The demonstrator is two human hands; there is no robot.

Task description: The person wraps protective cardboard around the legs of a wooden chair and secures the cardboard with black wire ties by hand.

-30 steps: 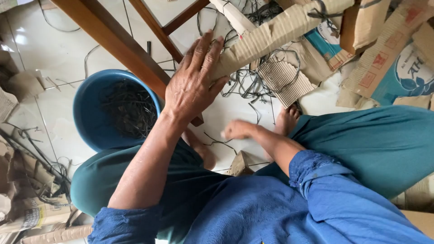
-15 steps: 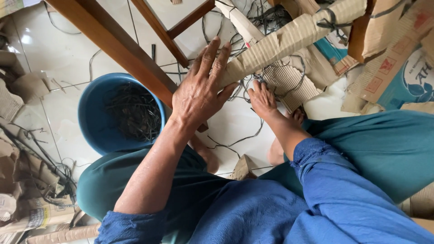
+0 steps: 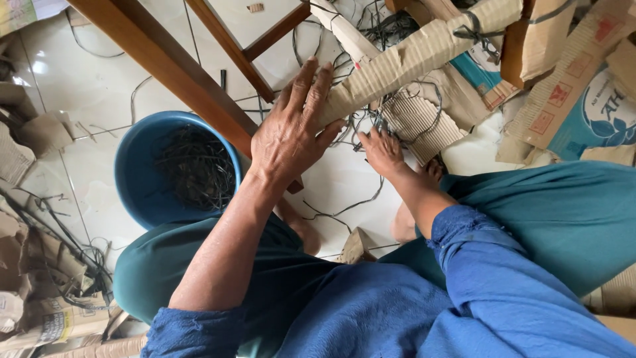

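My left hand lies flat, fingers spread, against the near end of a long folded strip of brown cardboard that runs up to the right. My right hand reaches under that strip and its fingers close around thin dark straps tangled on the white tiled floor. A blue bucket holding several dark strap pieces stands left of my left hand.
A wooden chair leg crosses diagonally between bucket and left hand. Corrugated cardboard pieces and printed cartons pile at the upper right. More cardboard and straps lie at the left. My bare foot rests beside the right hand.
My right hand moved from the floor near my knee up to the strap tangle under the cardboard strip. My left hand stayed on the cardboard.
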